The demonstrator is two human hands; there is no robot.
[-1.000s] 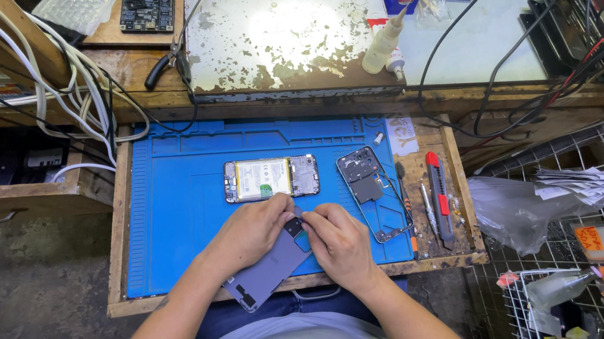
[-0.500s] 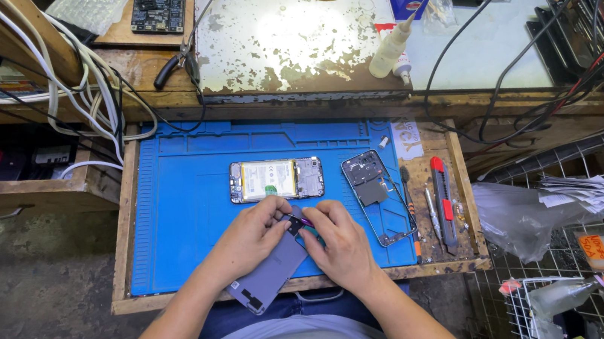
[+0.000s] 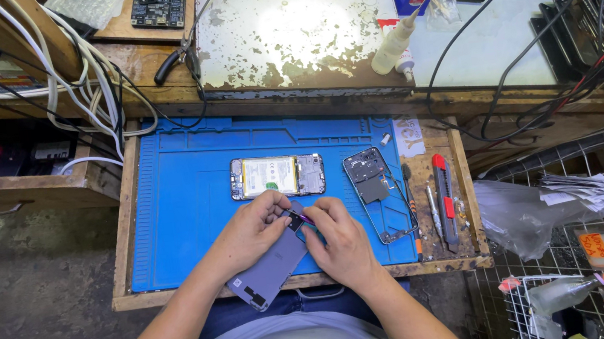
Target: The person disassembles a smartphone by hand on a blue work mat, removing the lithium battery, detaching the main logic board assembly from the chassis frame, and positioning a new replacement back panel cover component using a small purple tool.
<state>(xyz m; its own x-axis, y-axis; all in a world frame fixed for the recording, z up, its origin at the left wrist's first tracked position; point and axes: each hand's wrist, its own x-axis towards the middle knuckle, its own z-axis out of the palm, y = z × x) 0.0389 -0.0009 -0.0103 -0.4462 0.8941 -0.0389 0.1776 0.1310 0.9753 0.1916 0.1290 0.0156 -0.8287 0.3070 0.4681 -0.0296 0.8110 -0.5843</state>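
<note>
Head view: left hand (image 3: 248,232) grips the upper part of a grey phone back cover (image 3: 271,267) lying tilted at the near edge of the blue work mat (image 3: 177,206); right hand (image 3: 340,241) pinches a thin tool at the cover's top end. Opened phone (image 3: 277,176) lies just beyond the hands, a phone frame (image 3: 379,191) to the right, with a red utility knife (image 3: 443,191) further right.

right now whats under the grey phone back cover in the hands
The grey back cover lies on the blue repair mat, its lower end overhanging the wooden tray edge. Left hand and right hand hide its top end.
</note>
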